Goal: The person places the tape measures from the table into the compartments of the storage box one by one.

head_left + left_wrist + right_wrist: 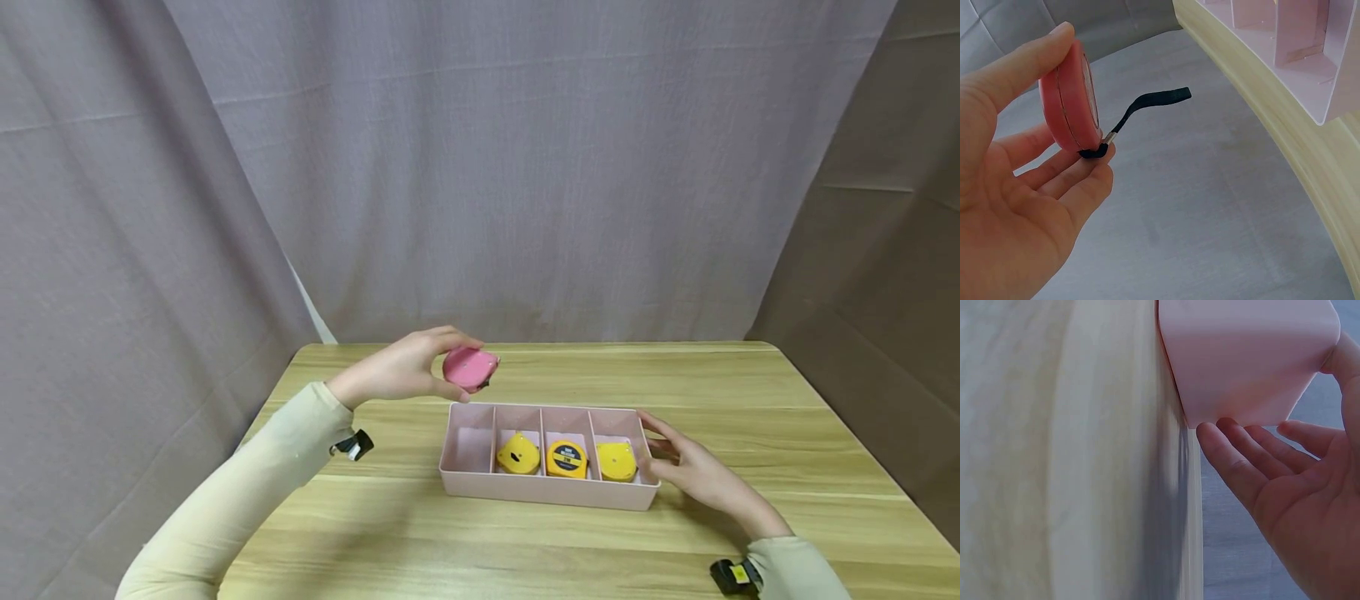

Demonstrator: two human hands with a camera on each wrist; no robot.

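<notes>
Pink is the colour of the tape measure (470, 368) that I see in my left hand (401, 369), which holds it in the air above the table (750, 392), just behind the far left corner of the tray (540, 493). In the left wrist view the fingers (1025, 59) are curled around the round case, the thumb on one edge and the other fingertips under it, and a short black strap (1154, 103) hangs out from the case into free air. The tray is a pale pink plastic box with four compartments in one row. The leftmost compartment has nothing in it, and each of the other three has one yellow tape measure (518, 454), the middle one (566, 458) showing a black round label and the right one (617, 461) lying beside the right end wall. My right hand (701, 475) rests at the right end of the tray; its fingers (1238, 465) are straight and a little apart, touching the outside wall near the corner, and they clamp nothing. Behind the table there is a grey cloth curtain (525, 167), and both sleeves are light yellow
</notes>
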